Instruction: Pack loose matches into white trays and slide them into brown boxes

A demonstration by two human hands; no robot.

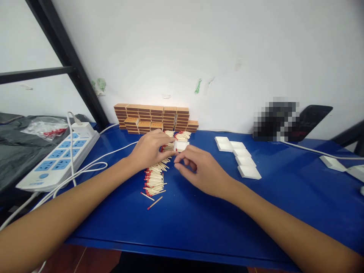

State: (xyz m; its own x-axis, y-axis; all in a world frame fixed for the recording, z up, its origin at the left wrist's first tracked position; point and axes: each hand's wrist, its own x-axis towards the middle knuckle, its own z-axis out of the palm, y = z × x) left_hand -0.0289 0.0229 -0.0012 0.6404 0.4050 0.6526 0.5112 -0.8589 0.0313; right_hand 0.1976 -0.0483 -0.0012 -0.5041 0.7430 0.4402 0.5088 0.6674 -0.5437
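Observation:
A small white matchbox tray (182, 145) lies between my hands on the blue table. My left hand (152, 148) has its thumb and index finger closed around the tray's left end. At the tray's near edge is my right hand (205, 171), its fingers bent and its thumb held apart from them. I make out nothing in the right hand's grip. Loose red-headed matches (155, 180) lie in a long heap under and in front of the left hand. More matches (182, 135) lie just behind the tray.
Stacked matchboxes (150, 113) stand against the wall. Several white trays (241, 153) sit to the right, with others (332, 163) at the far right. A power strip (61, 155) with white cables occupies the left. Dark objects (313, 119) lean at the back right.

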